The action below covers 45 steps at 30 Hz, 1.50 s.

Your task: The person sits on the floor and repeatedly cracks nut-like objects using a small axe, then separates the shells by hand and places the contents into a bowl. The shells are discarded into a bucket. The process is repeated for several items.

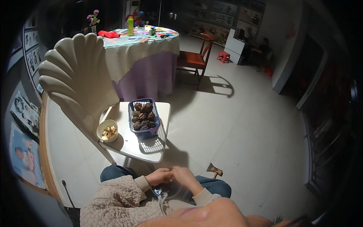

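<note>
My left hand [161, 176] and my right hand [182, 175] meet over my lap, fingers curled together; whatever lies between the fingertips is too small or hidden to make out. Beneath them is a round, see-through container [173, 191], partly hidden by my hands and sleeves. In front stands a white chair [124, 150] with a shell-shaped back. On its seat, a blue plastic basket [146, 134] holds several dark, rough, walnut-like nuts [142, 116]. Left of the basket sits a light bowl [99, 131] with pale and brown pieces [109, 132].
A small axe [214, 170] is beside my right knee. Beyond the chair are a cloth-covered table [141, 51] and a wooden chair [192, 58]. A red stool [223, 56] and a seated person [263, 49] are farther back. Framed pictures [27, 159] line the left side.
</note>
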Motion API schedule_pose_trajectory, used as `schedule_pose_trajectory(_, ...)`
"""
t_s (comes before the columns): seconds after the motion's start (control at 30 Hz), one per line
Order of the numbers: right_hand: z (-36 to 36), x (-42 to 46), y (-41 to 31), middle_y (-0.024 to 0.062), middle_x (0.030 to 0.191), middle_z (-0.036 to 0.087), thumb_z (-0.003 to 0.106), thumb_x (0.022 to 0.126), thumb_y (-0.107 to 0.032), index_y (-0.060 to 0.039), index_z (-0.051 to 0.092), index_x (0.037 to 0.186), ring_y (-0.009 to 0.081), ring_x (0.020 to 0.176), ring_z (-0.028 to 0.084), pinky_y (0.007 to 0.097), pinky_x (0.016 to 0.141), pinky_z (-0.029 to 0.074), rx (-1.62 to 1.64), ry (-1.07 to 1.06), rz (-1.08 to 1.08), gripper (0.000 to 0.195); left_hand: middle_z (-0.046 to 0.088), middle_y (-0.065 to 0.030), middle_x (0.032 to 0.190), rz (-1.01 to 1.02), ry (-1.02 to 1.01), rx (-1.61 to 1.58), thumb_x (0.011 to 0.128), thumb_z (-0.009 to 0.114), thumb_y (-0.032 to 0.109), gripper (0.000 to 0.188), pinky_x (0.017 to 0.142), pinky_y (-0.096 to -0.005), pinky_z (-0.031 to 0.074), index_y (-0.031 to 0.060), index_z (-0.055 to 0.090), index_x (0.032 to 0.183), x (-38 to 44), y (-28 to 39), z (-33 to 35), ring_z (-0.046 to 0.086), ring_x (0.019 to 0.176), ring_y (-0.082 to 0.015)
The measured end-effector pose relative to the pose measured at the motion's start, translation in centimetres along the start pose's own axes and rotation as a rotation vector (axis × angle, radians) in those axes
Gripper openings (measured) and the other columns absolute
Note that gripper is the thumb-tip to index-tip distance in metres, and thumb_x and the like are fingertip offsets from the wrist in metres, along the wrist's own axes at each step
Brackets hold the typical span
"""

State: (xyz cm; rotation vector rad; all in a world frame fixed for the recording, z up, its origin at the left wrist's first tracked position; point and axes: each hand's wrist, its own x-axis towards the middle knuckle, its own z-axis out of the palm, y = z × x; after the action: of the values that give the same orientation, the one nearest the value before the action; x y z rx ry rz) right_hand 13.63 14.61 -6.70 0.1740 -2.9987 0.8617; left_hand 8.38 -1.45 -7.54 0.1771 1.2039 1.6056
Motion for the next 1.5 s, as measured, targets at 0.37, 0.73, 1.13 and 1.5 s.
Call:
schedule_pose_trajectory(0.37, -0.1, 0.3, 0.3, 0.0, 0.065, 0.058, 0.045, 0.09, -0.025, -0.0027, 0.061, 0.091, 0.0058, 0.055, 0.05, 0.0203, 0.048, 0.041, 0.819, 0.001, 0.321, 0.027, 0.054, 0.0015, 0.073, 0.249, 0.047, -0.159, 0.092, 0.041, 0.028, 0.026, 0.054, -0.0195, 0.039, 0.0072, 0.055, 0.086, 0.3, -0.4, 0.7, 0.049, 0.062, -0.006)
schedule_pose_trajectory(0.73, -3.4, -0.6, -2.6, 0.0025, 0.079, 0.059, 0.037, 0.093, -0.022, -0.0012, 0.045, 0.123, 0.0056, 0.063, 0.048, 0.0181, 0.057, 0.041, 1.222, -0.116, 0.298, 0.037, 0.053, 0.0003, 0.072, 0.309, 0.112, -0.293, 0.093, 0.04, 0.031, 0.033, 0.054, -0.0188, 0.037, 0.0035, 0.057, 0.088, -1.7, 1.0, 2.4, 0.045, 0.061, -0.0058)
schedule_pose_trajectory(1.13, -3.0, -0.7, -2.2, 0.0023, 0.081, 0.058, 0.039, 0.093, -0.023, -0.0019, 0.047, 0.121, 0.0068, 0.065, 0.05, 0.0193, 0.058, 0.042, 0.99, -0.069, 0.223, 0.036, 0.053, -0.0008, 0.076, 0.289, 0.126, -0.038, 0.093, 0.038, 0.037, 0.038, 0.051, -0.02, 0.033, 0.0038, 0.055, 0.088, -1.4, 0.5, 1.8, 0.041, 0.061, -0.0061)
schedule_pose_trajectory(1.5, -4.2, -0.6, -1.0, 0.0036, 0.073, 0.058, 0.042, 0.09, -0.02, -0.0004, 0.054, 0.11, 0.0083, 0.062, 0.053, 0.0215, 0.054, 0.043, 0.77, 0.15, 0.327, 0.03, 0.045, -0.0178, 0.12, 0.386, -0.114, -0.938, 0.09, 0.03, 0.012, 0.04, 0.095, -0.0369, 0.039, -0.0031, 0.034, 0.127, -2.4, 2.0, 1.6, 0.045, 0.112, -0.028)
